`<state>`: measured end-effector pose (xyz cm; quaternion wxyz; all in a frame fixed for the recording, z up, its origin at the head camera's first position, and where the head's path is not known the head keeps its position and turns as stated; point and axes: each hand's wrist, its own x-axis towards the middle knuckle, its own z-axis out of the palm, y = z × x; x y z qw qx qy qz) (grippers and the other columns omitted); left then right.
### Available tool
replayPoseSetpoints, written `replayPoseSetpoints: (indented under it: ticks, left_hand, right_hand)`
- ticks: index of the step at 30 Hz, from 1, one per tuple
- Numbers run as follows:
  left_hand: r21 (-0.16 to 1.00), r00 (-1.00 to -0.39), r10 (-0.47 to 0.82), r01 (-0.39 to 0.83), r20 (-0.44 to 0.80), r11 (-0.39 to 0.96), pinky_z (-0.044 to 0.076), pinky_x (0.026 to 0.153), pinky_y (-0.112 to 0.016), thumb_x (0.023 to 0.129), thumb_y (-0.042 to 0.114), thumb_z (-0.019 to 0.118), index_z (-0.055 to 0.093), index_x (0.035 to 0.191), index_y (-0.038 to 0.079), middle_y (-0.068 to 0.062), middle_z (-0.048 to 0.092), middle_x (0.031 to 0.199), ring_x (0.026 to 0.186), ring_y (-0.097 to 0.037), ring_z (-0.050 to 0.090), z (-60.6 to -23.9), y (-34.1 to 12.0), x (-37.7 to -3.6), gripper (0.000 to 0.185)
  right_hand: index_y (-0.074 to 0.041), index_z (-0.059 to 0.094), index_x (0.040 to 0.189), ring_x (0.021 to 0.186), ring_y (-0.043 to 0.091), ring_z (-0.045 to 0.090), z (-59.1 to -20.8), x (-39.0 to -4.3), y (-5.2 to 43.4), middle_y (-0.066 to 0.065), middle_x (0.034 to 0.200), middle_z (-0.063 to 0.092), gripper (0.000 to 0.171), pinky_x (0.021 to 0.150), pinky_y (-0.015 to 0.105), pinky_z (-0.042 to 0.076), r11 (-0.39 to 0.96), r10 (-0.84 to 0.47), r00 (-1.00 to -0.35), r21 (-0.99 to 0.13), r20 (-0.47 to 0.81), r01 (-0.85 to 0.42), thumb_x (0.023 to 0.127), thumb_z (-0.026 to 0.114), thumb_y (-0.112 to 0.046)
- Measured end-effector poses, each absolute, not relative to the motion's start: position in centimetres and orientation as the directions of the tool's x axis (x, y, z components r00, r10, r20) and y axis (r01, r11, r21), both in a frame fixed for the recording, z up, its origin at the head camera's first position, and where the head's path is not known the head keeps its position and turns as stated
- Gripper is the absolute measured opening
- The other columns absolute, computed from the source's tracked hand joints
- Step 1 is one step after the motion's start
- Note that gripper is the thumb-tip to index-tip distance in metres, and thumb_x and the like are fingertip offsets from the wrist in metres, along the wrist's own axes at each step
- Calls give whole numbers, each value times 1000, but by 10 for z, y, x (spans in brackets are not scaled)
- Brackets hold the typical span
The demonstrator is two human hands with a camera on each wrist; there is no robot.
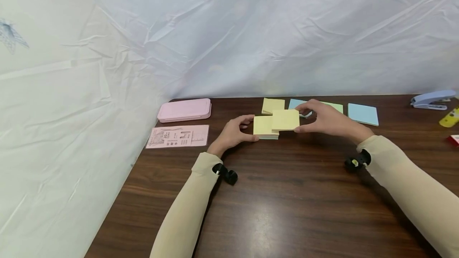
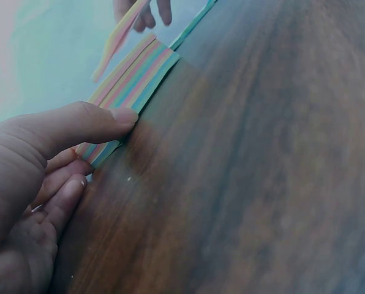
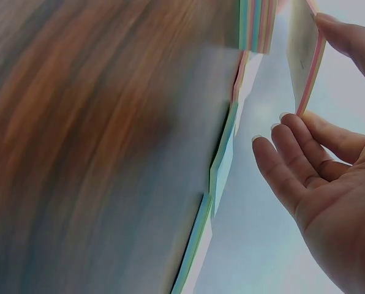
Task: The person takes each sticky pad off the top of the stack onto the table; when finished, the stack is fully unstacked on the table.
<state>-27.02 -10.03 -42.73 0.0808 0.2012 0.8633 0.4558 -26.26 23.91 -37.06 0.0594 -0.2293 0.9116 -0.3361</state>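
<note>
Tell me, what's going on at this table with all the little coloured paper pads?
A person sits at a dark wooden table sorting sticky-note pads. The left hand steadies a multicoloured stack of notes by its edge, while the right hand holds a thinner yellow pad just above that stack. More pads, yellow, green and blue, lie behind. A pink case sits to the left and a blue stapler at the far right.
</note>
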Motion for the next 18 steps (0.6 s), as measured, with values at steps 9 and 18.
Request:
replayPoseSetpoints:
  ticks: [9, 18]
  left_hand:
    - [822, -907, 418, 272, 46, 501, 48, 110, -36, 86, 18, 92, 55, 156, 12, -6, 59, 150, 133, -24, 57, -427, -99, -270, 80]
    - [821, -904, 423, 286, 60, 494, 48, 109, -35, 86, 18, 92, 56, 155, 12, -6, 60, 149, 132, -23, 57, -428, -100, -271, 78]
  right_hand:
    - [-5, 60, 146, 124, 35, 58, -371, -259, 256, 15, 136, 56, 78, 101, 58, 51, 710, -426, -904, -613, 17, -346, 85, 92, -41]
    - [1, 59, 144, 123, 38, 60, -371, -255, 264, 18, 134, 58, 80, 98, 59, 54, 729, -440, -898, -584, 0, -357, 85, 92, -43]
